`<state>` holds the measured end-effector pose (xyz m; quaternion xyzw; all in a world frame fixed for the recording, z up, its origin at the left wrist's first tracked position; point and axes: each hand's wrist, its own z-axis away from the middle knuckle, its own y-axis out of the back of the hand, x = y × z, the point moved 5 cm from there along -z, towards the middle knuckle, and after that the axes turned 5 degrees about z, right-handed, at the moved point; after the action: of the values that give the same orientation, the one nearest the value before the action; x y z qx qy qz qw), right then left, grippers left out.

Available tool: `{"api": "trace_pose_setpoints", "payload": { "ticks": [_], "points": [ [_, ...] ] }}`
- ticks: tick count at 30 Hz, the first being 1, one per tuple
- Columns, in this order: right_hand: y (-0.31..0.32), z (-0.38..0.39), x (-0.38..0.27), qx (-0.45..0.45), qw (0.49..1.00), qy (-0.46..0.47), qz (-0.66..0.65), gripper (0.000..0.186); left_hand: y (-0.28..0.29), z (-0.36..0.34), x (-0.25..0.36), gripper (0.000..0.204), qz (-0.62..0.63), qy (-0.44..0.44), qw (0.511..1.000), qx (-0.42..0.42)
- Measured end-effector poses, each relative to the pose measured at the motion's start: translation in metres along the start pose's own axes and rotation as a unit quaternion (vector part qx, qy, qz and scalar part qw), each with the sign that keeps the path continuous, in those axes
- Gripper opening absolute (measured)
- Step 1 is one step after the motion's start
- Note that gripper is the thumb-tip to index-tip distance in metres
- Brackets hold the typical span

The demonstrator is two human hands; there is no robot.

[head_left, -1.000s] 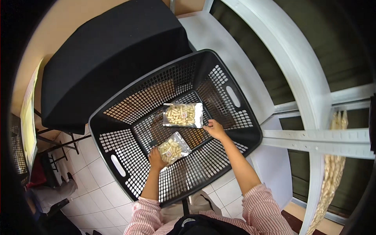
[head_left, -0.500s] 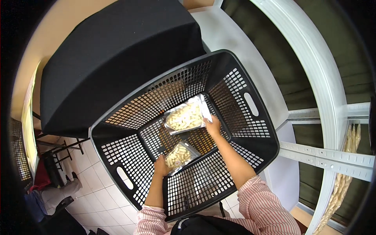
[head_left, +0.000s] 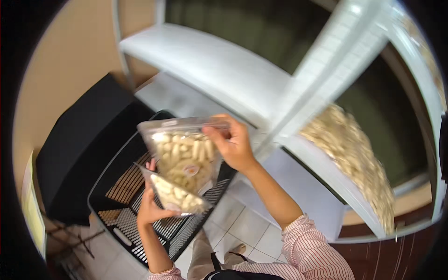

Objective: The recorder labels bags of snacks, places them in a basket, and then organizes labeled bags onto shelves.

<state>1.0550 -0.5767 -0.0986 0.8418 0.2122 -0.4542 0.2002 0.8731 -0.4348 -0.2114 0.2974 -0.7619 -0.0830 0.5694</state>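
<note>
Pinching the larger clear bag (head_left: 184,151) by its upper right corner with my right hand (head_left: 233,145), thumb on the near face. Contents: pale, finger-shaped pieces; round label low on the front. My left hand (head_left: 151,205) grips the smaller bag (head_left: 175,191) at its left side, thumb along the lower edge, fingers partly hidden behind it; similar pale pieces inside. Smaller bag overlaps the lower left of the larger one in view; cannot tell whether the two touch. Both are raised above the black basket (head_left: 126,186), whose walls are perforated. Beyond its far left side: a black-draped table (head_left: 88,154). Right: white shelving (head_left: 210,60), with blurred golden packets (head_left: 350,158). Below: pale floor tiles (head_left: 249,226).
</note>
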Motion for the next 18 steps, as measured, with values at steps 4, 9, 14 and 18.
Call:
{"api": "trace_pose_setpoints", "payload": {
  "ticks": [4, 9, 14, 18],
  "points": [
    [0.077, 0.027, -0.080, 0.042, 0.997, 0.025, 0.062, 0.016, -0.051, -0.024, 0.102, 0.084, 0.246, -0.076, 0.958, -0.124],
    [0.171, 0.099, -0.160, 0.080, 0.993, -0.020, 0.087, 0.026, -0.136, -0.041, 0.198, 0.077, 0.423, -0.049, 0.894, -0.139],
    [0.234, 0.173, -0.246, 0.019, 0.974, 0.063, 0.219, 0.066, -0.182, -0.055, 0.294, 0.090, 0.541, -0.126, 0.819, -0.146],
    [0.282, 0.201, -0.311, 0.098, 0.924, 0.113, 0.351, 0.073, -0.207, -0.076, 0.386, 0.090, 0.527, -0.171, 0.805, -0.214]
  ]
}}
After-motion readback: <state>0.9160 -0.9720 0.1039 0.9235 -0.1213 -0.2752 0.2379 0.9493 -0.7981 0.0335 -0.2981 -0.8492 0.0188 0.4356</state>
